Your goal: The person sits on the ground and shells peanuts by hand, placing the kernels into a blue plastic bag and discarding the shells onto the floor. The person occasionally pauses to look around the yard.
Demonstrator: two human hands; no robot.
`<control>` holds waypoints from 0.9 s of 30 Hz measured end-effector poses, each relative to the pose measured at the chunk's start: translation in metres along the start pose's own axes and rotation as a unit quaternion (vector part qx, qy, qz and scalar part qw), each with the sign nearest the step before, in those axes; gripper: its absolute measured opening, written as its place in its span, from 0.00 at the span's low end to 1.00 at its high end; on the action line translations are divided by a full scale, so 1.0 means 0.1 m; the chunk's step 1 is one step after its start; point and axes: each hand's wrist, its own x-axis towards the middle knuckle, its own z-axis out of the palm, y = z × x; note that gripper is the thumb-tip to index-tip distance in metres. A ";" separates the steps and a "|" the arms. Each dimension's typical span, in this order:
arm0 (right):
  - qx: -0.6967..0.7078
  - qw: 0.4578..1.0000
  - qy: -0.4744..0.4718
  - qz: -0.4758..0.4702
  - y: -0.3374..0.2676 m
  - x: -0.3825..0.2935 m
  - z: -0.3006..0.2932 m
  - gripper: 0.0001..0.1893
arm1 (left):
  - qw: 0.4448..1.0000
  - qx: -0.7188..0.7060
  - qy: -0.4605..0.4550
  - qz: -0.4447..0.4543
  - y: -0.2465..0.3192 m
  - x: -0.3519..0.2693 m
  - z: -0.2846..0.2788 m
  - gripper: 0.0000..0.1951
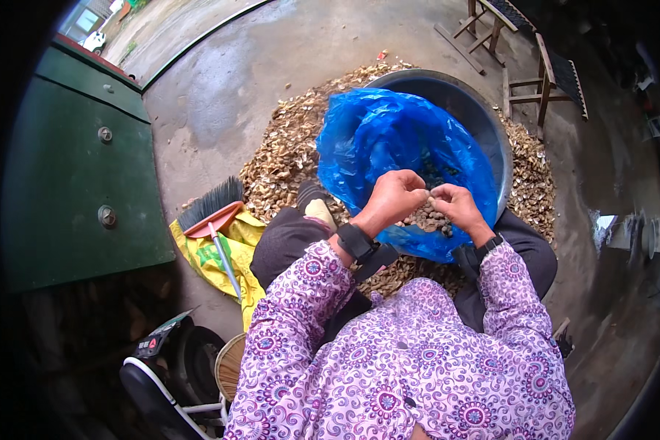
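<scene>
My left hand (394,193) and my right hand (460,208) meet over an opened blue plastic bag (357,132), fingertips pinched together. Between them is a small pale piece that looks like a peanut (431,201), mostly covered by the fingers. The bag lies spread inside a wide metal basin (481,115), its near side reaching towards my lap. Below my hands, a heap of peanuts (430,220) rests in the bag. Darker small pieces sit in the shaded fold farther back, too dim to identify.
Peanut shells (286,137) cover the floor around the basin. At left, a broom (212,220) lies on a yellow sack (247,236), near a green metal door (82,176). Wooden-legged stools (544,82) stand at upper right. A white-framed chair (159,379) is at lower left.
</scene>
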 end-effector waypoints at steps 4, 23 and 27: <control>0.200 0.979 0.036 -0.031 -0.37 -0.18 -0.08 0.14 | 0.950 -0.275 -0.030 -0.146 -0.04 -0.02 0.15 0.06; 0.312 0.950 -0.005 -0.010 -0.49 -0.38 -0.32 0.10 | 0.927 -0.350 -0.085 -0.108 0.01 0.09 0.29 0.10; 0.303 0.953 -0.006 -0.010 -0.49 -0.42 -0.35 0.11 | 0.948 -0.304 -0.085 -0.052 -0.02 0.10 0.36 0.07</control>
